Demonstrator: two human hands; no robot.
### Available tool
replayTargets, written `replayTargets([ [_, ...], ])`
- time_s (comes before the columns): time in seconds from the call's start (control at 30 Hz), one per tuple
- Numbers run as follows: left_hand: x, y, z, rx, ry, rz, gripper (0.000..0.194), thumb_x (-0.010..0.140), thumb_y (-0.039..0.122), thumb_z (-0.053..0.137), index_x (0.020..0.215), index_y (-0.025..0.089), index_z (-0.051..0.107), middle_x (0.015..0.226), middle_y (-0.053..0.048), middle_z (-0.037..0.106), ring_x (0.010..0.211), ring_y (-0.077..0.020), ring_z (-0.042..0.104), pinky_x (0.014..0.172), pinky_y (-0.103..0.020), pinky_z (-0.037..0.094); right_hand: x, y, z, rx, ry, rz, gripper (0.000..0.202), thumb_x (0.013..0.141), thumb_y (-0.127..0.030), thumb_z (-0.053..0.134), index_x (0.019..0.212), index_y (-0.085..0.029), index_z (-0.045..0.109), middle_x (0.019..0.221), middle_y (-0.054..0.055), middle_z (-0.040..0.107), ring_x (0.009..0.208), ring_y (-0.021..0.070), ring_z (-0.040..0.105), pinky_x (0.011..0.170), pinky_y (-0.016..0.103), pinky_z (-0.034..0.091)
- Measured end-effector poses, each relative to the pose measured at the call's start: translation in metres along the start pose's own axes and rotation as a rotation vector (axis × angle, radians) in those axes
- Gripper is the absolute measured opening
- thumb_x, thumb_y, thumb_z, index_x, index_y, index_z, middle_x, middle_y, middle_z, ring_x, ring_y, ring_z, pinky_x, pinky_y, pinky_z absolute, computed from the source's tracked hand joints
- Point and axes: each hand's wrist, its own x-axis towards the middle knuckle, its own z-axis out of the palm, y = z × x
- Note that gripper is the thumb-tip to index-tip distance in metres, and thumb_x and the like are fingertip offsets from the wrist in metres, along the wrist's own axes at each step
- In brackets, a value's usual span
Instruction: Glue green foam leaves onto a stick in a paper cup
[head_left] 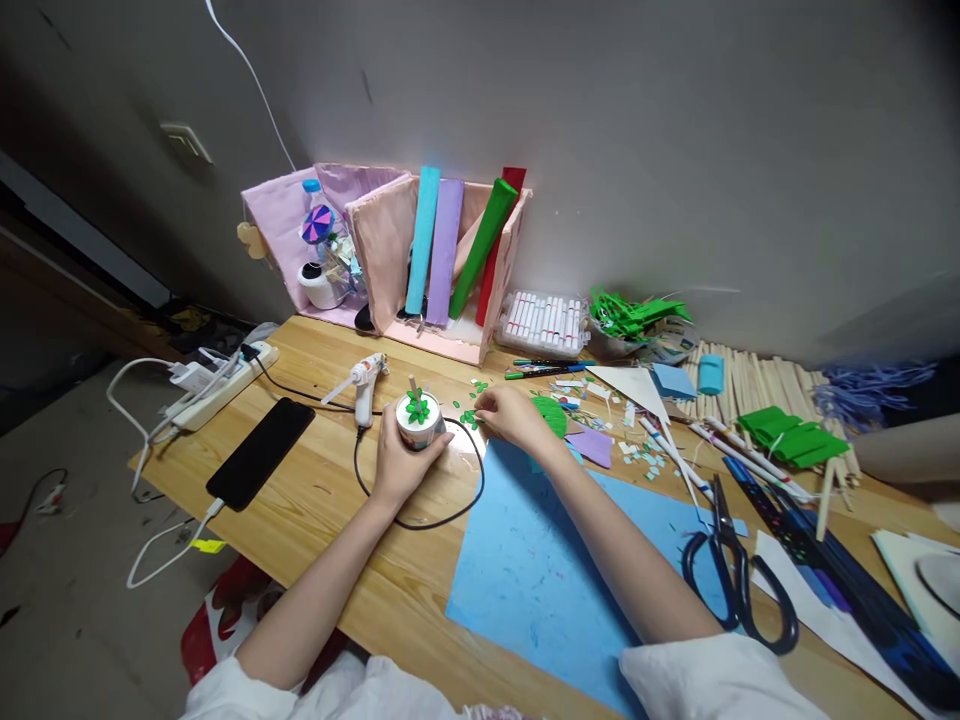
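A small white cup point(420, 425) is held by my left hand point(403, 462), its fingers and thumb wrapped round the sides. Green leaf-like pieces point(418, 406) and a short stick stand on the cup's white top. To the right, my right hand point(510, 414) has its fingertips pinched together at a scatter of small green pieces point(469, 416) on the wooden table point(330, 470). What those fingers hold, if anything, is too small to make out. A white glue gun point(365, 390) stands just behind the cup, its black cable looping round in front.
Left lie a black phone point(260, 452) and a white power strip point(225, 385). A blue sheet point(540, 570), black-handled scissors point(739, 580) and paper scraps point(649, 455) are at the right. Behind are a pink box with coloured rolls point(446, 250) and a marker case point(544, 322).
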Motion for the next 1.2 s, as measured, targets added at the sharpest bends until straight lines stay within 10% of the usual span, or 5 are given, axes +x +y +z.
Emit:
replayTargets([
  [0.5,0.0,0.0,-0.002,0.012,-0.032,0.059,0.055,0.062,0.041,0.076,0.105,0.019,0.051,0.095,-0.005,0.058,0.092,-0.0214,0.058,0.083,-0.035,0.048,0.002,-0.001,0.018,0.123,0.046,-0.043,0.01,0.072,-0.006,0.061,0.07,-0.016,0.063,0.074,0.005,0.062,0.077,0.018,0.054,0.075,0.03,0.039],
  [0.87,-0.001,0.005,-0.003,-0.042,-0.027,0.024,0.051,0.061,0.04,0.077,0.101,0.02,0.052,0.091,-0.004,0.062,0.085,-0.0204,0.062,0.076,-0.033,0.051,-0.005,-0.023,-0.018,0.716,-0.054,-0.015,0.032,0.067,-0.042,0.069,0.08,-0.014,0.062,0.075,0.005,0.067,0.066,0.0131,0.061,0.063,0.026,0.049],
  [1.2,-0.005,-0.004,0.002,-0.146,-0.118,0.002,0.064,0.065,0.037,0.075,0.118,0.022,0.042,0.111,-0.009,0.057,0.104,-0.0227,0.057,0.091,-0.04,0.046,-0.026,-0.052,-0.042,0.939,-0.059,-0.026,0.029,0.062,-0.037,0.076,0.076,-0.016,0.063,0.073,0.001,0.065,0.069,0.0125,0.06,0.067,0.027,0.046],
])
